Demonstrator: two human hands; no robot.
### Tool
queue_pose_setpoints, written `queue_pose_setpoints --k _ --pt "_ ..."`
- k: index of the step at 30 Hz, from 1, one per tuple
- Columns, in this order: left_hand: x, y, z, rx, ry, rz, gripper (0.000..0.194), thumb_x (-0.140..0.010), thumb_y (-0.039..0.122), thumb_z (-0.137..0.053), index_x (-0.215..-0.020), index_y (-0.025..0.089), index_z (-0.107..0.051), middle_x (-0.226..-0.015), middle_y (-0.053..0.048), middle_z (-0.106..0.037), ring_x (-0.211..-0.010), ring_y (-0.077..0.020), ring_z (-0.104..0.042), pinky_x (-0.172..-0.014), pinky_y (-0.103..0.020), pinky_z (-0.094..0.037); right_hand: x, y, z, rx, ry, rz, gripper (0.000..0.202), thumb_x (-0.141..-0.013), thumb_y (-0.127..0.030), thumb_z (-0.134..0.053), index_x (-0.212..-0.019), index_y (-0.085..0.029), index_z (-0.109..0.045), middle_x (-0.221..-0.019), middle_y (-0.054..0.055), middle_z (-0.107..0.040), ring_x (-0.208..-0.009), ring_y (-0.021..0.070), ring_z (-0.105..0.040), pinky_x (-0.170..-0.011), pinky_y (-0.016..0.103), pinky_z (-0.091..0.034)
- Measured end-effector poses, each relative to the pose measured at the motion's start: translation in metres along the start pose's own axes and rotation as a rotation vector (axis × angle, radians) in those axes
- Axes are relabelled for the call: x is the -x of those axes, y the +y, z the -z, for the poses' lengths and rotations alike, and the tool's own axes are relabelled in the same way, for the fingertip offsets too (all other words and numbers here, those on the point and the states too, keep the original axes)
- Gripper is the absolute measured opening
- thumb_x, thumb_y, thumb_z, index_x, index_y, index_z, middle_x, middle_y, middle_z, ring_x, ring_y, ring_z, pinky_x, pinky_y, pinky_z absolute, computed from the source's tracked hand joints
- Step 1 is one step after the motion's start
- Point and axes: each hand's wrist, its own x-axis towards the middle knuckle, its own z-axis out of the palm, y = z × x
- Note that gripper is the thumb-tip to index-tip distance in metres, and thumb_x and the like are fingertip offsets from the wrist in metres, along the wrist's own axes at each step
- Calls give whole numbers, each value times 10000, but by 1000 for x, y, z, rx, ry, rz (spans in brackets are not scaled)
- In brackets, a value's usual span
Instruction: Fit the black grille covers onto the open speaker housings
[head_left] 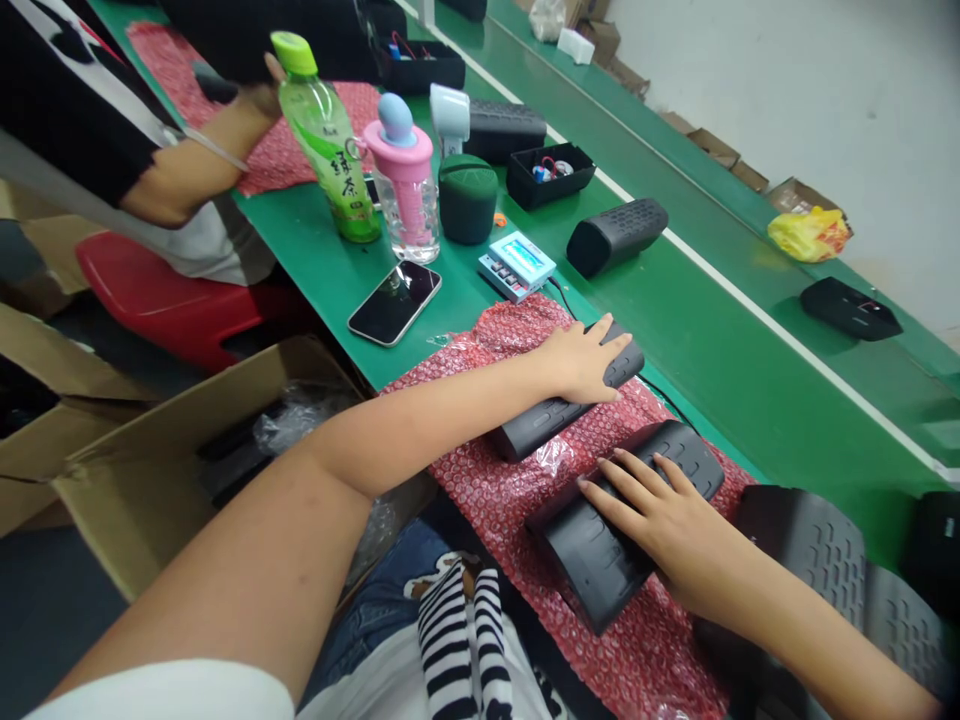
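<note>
My left hand (589,362) lies with spread fingers on top of a slim dark speaker shell (536,425). Closer to me, my right hand (660,505) rests flat, fingers apart, on a wider black speaker shell (600,565). Both shells sit on red bubble wrap (480,480) spread over the green table. Neither hand is wrapped round its shell. Part of each shell is hidden under the hand on it.
Beyond the wrap are a small tester with a lit screen (517,265), a phone (395,302), a green tea bottle (330,150) and a pink-lidded bottle (406,190). More speakers (810,550) stand at the right. A co-worker's arm (187,170) is at the upper left.
</note>
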Motion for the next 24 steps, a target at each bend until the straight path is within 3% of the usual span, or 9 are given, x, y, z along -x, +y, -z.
queue_pose_setpoints --k 8,15,20,22,24 --pt "3 2 5 1 -24 7 896 -783 584 -535 -1507 223 -149 -1586 -145 -31 -1362 -413 -264 -1058 -534 -317 3 2 -10 -42 0 -31 1070 -494 -10 -509 -1489 -240 -192 -1523 117 -275 -1403 341 -224 -1062 666 -237" --pt "2 2 5 11 -15 7 892 -783 577 -536 -1507 228 -149 -1587 -143 -26 -1360 -414 -263 -1056 -543 -310 2 -8 -8 -30 -21 -60 1066 -471 -6 -554 -1477 -182 -247 -1516 189 -256 -1407 398 -165 -1063 697 -185" --pt "2 1 4 5 -22 5 892 -789 583 -527 -1509 229 -137 -1588 -140 -16 -1365 -408 -258 -1062 -536 -306 3 -5 -15 -61 -38 -75 1088 -475 0 -575 -1485 -199 -222 -1528 177 -227 -1419 395 -115 -1075 702 -136" --pt "2 2 3 4 -23 8 900 -786 585 -532 -1509 229 -132 -1587 -141 -13 -1366 -414 -254 -1062 -534 -307 5 -2 -11 -124 -60 -40 1114 -511 -43 -630 -1501 -214 -150 -1541 158 -197 -1426 393 -88 -1078 711 -111" --pt "2 2 3 6 -19 6 900 -785 580 -536 -1509 230 -132 -1586 -146 -12 -1365 -421 -255 -1060 -531 -309 9 -1 1 -208 8 -27 1130 -601 -197 -711 -1513 -205 -43 -1556 161 -129 -1419 431 -49 -1052 749 -93"
